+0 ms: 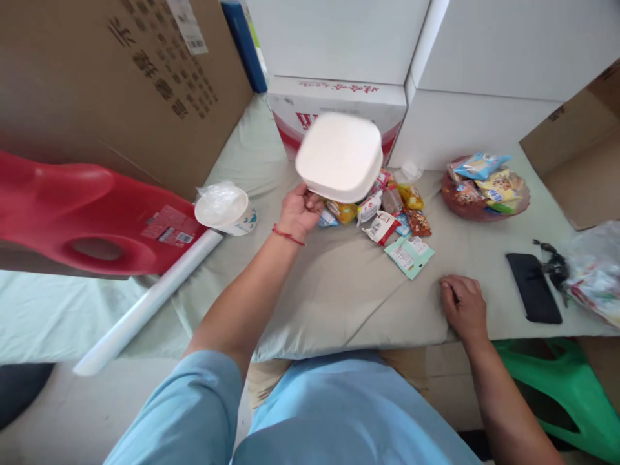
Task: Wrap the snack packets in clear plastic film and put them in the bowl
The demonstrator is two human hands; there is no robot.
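My left hand, with a red string round the wrist, grips the near left edge of a white, rounded-square container. The container is tilted above the table, its smooth outer face towards me, and I cannot see into it. Behind and below it lies a pile of small snack packets, partly hidden. A mint-green packet is nearest to me. My right hand rests closed on the cloth near the table's front edge, with nothing seen in it.
A reddish bowl of snack packets stands at right, with a black phone, keys and a plastic bag beyond. At left are a paper tub, a clear-film roll, a red jug and a cardboard box.
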